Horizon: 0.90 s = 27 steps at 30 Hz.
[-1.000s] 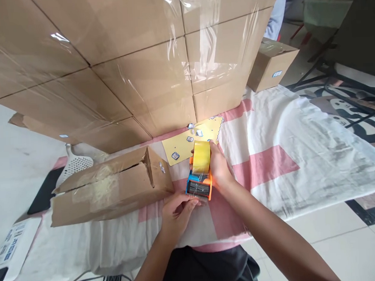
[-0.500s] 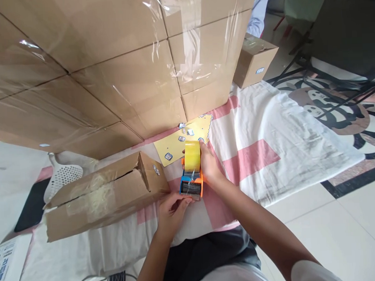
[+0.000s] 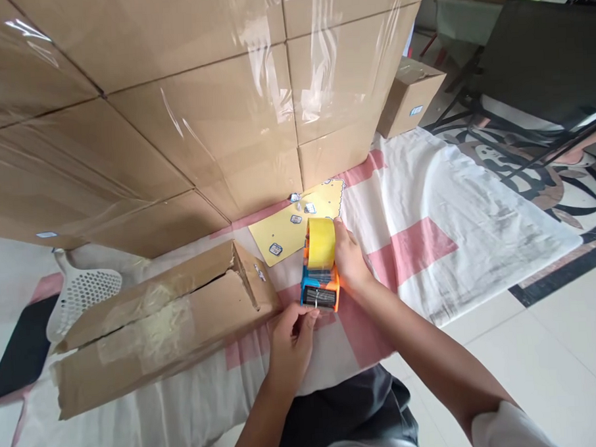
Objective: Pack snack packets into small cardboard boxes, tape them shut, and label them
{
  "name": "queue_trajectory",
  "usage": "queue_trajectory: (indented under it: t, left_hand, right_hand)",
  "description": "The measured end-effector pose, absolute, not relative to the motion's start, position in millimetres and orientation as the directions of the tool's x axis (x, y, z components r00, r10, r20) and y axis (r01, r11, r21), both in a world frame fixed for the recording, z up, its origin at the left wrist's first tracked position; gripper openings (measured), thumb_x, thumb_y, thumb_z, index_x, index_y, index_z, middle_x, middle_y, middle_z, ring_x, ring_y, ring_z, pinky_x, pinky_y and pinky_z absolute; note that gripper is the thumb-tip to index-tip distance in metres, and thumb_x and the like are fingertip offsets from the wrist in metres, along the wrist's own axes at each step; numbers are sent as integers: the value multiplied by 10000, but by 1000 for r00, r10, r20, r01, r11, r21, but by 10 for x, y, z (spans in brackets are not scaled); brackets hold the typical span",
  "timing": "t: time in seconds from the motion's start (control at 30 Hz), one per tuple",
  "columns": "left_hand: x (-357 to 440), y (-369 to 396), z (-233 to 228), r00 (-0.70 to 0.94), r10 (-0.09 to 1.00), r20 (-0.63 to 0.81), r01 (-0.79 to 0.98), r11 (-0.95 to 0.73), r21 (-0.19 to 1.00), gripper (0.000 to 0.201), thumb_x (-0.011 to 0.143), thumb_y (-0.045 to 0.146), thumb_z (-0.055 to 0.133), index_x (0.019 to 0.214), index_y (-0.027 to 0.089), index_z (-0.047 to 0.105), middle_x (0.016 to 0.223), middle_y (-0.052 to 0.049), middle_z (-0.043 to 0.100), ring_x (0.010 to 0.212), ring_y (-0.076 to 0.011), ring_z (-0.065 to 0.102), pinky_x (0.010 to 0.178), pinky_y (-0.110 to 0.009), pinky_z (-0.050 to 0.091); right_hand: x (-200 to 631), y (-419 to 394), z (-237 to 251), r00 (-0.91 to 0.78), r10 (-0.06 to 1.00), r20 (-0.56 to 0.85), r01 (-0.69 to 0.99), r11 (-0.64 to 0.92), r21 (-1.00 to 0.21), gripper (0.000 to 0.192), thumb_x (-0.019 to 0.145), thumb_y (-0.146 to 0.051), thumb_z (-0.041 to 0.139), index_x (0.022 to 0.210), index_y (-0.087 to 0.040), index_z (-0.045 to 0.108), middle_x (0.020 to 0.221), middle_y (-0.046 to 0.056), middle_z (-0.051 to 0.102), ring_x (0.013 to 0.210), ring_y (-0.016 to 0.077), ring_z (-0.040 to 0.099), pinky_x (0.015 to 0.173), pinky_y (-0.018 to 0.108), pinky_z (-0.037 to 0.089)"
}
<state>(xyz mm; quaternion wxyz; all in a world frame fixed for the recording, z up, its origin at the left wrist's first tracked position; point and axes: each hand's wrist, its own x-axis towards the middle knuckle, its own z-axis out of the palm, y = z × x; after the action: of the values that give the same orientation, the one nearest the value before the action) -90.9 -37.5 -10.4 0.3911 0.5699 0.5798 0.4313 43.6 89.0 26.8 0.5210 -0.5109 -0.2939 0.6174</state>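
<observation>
A blue and orange tape dispenser (image 3: 320, 275) carries a roll of yellowish tape (image 3: 321, 242). My right hand (image 3: 351, 257) grips it from the right side, the thumb beside the roll. With thumb and forefinger, my left hand (image 3: 295, 335) pinches at the dispenser's near end, by the cutting edge, where the clear tape's end appears to be. Just left of my left hand lies a long cardboard box (image 3: 183, 314), with a gap along its top seam and a patch of tape over it. Beyond the dispenser is a yellow sheet (image 3: 278, 232) with small stickers on it.
A tall stack of film-wrapped cartons (image 3: 199, 109) stands at the back. A white perforated scoop (image 3: 86, 285) and a dark flat pad (image 3: 21, 347) lie at left. Farther right are a small carton (image 3: 406, 100), a black chair (image 3: 532, 62) and the cloth's edge above the tiled floor.
The view has shifted somewhat. Both hands and the dispenser appear slightly farther right, with the same grip and pinch kept.
</observation>
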Motion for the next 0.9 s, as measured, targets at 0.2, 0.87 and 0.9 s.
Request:
queue_trajectory:
  t: [0.2, 0.87, 0.9]
  left_hand:
    - [-884, -355, -76, -29, 997, 66, 336, -52, 940, 252, 974, 348, 567, 787, 205, 657, 754, -2, 732, 713, -141, 670, 669, -215, 507]
    - [-855, -376, 10, 5, 997, -81, 178, 79, 981, 277, 921, 396, 625, 769, 172, 686, 663, -16, 691, 626, -138, 629, 594, -222, 475]
    - [-856, -375, 2, -5, 997, -80, 191, 80, 978, 278, 919, 397, 628, 767, 173, 688, 664, -15, 691, 628, -139, 628, 596, -224, 475]
  right_hand:
    - [413, 897, 396, 70, 908, -412, -484, -330, -810, 368, 952, -542, 482, 921, -237, 684, 667, 36, 712, 642, 269, 720, 630, 399, 611]
    - [589, 807, 458, 312, 950, -34, -240, 44, -970, 521, 936, -667, 518, 678, -222, 601, 644, 26, 670, 704, 223, 694, 588, 303, 543]
    - [589, 801, 477, 293, 954, -69, -260, 10, -966, 525, 933, -673, 515, 676, -223, 599, 631, 24, 664, 691, 224, 691, 580, 306, 542]
